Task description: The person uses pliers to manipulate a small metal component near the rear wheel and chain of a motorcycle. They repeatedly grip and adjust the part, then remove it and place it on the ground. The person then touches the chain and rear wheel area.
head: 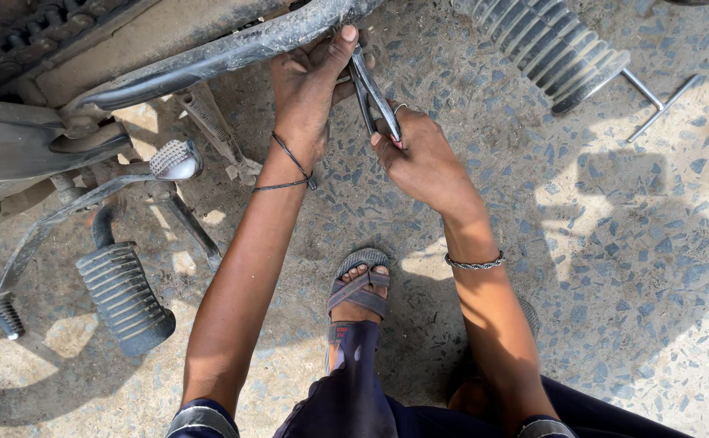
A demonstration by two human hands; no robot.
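Note:
My right hand (421,154) grips the handles of a pair of grey pliers (373,91), whose jaws point up toward a dark curved metal bar (233,53) on the underside of a motorcycle. My left hand (310,89) reaches up beside the pliers, thumb pressed against the bar's lower edge and fingers curled behind the pliers' head. What the jaws hold is hidden by my left hand. A thin black thread band sits on my left wrist, a metal bracelet on my right.
A ribbed rubber footrest (123,298) and a brake pedal (174,160) stick out at the left. Another ribbed footrest (553,45) lies at the top right with a thin metal rod (662,104) beside it. My sandalled foot (358,288) rests on the speckled concrete floor (630,268).

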